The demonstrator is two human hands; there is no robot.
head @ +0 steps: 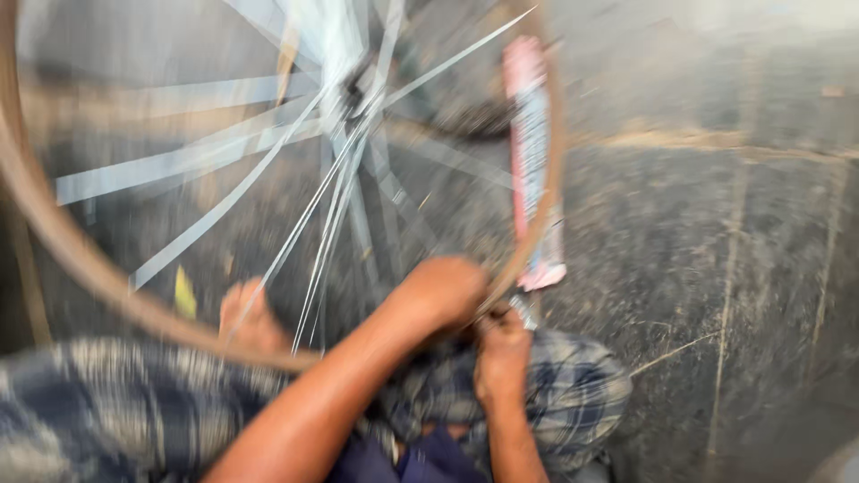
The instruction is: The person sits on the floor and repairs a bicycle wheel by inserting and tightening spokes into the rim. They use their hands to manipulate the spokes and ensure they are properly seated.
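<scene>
The whole view is blurred by motion. A bicycle wheel rim [63, 241], brownish with thin silver spokes [331, 197], stands upright in front of me. My left hand [443, 291] is closed over the rim's lower right part. Just below it, my right hand [501, 353] has its fingers curled at the same spot on the rim. A small metal piece [524, 310] sticks out above them. A pink and white strip [532, 161] runs along the rim's right side.
My knees, under blue checked cloth [107, 402], lie below the wheel. A bare foot [250, 317] shows through the spokes, with a small yellow object [183, 295] beside it. Dark scratched stone floor [716, 268] spreads to the right.
</scene>
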